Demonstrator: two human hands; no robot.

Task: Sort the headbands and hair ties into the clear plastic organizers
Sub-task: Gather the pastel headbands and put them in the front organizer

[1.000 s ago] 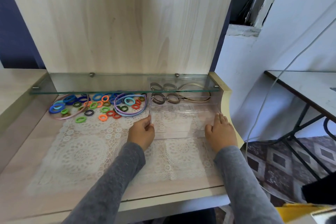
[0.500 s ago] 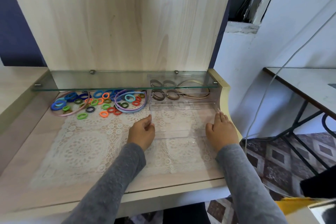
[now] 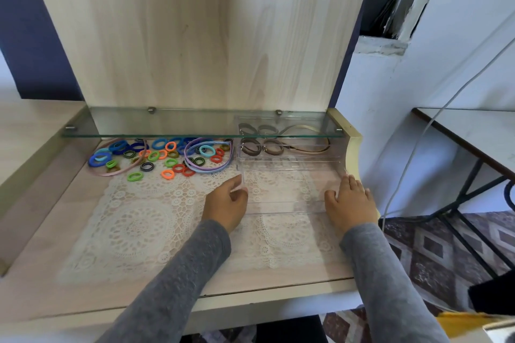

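Little has changed over the last second: our hands stay on either side of the empty front organizer [image 3: 284, 210], which sits where it was, close against the back organizer [image 3: 289, 160] already holding brown ties and a headband. We judge placing is done and sorting can begin. Our left hand [image 3: 227, 203], fingers curled, seems to pinch the tray's left wall. Our right hand [image 3: 351, 200] lies flat and open against its right wall. The coloured hair ties [image 3: 167, 156] and headbands [image 3: 206, 170] lie loose on the tabletop [image 3: 41, 287], left of the left hand.
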